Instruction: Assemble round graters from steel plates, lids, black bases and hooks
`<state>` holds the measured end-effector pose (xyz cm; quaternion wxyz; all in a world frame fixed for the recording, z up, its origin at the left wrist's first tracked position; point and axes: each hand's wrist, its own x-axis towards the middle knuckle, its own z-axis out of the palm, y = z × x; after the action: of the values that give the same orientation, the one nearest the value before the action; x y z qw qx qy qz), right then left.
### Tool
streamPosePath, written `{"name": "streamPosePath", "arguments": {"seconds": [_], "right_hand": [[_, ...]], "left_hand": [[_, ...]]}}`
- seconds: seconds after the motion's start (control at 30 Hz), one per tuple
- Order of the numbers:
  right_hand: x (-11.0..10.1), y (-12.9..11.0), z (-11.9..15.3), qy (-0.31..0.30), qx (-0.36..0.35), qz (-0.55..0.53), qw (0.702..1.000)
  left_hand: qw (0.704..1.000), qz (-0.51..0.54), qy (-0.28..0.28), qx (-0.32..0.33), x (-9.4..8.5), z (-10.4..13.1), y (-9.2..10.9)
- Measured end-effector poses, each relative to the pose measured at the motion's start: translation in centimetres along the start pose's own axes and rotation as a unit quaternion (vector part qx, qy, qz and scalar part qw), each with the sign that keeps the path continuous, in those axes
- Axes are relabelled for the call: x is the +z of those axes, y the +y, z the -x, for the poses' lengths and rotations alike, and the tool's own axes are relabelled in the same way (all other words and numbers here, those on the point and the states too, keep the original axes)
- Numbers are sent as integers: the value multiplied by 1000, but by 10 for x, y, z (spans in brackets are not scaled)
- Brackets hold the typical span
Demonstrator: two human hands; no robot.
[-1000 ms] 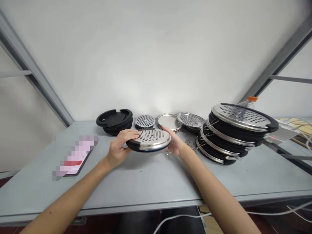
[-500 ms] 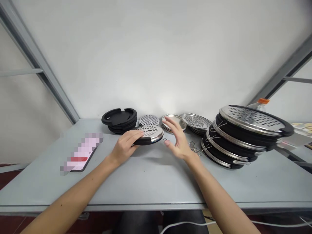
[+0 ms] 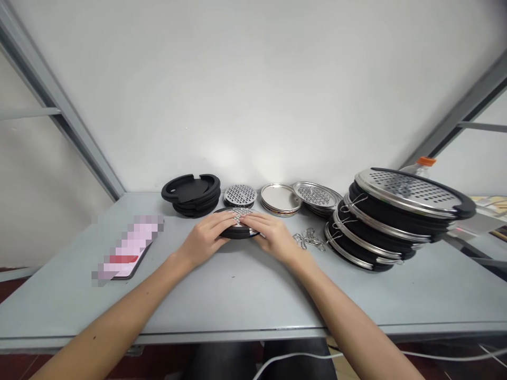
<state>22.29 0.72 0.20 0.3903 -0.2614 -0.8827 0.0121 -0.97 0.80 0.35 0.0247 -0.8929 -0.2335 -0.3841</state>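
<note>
Between my hands is a round grater (image 3: 239, 233) with a perforated metal top and a black rim. My left hand (image 3: 204, 237) grips its left side, fingers over the top and thumb below. On the opposite side, my right hand (image 3: 274, 236) holds the edge the same way, covering part of the top. Just to the right of that hand, a small heap of wire loops (image 3: 309, 239) lies on the table. Behind the grater are a stack of perforated metal discs (image 3: 240, 195) and a stack of plain metal lids or rings (image 3: 280, 196).
Black round holders (image 3: 191, 193) are stacked at the back left. Metal graters (image 3: 317, 196) lie at the back right. A tall leaning stack of finished-looking graters (image 3: 380, 224) stands right, with an orange-capped bottle (image 3: 424, 164) behind. A phone (image 3: 132, 248) lies left on the grey table (image 3: 233, 303).
My right hand has moved left and closed on the grater's right edge; before, it was apart with fingers spread and a wire loop by its thumb. The grater has lowered slightly and levelled.
</note>
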Motion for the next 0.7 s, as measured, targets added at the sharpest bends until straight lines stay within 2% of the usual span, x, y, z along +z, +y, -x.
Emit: {"name": "streamPosePath", "arguments": {"seconds": [0.3, 0.43, 0.7], "right_hand": [[-6, 6, 2, 57, -11, 14, 998], [-6, 8, 2, 47, -11, -9, 999], [-10, 0, 0, 24, 45, -18, 999]], "left_hand": [[996, 2, -62, -62, -17, -2, -18], [996, 2, -70, -64, -19, 0, -24], [995, -51, -71, -46, -12, 3, -22]]}}
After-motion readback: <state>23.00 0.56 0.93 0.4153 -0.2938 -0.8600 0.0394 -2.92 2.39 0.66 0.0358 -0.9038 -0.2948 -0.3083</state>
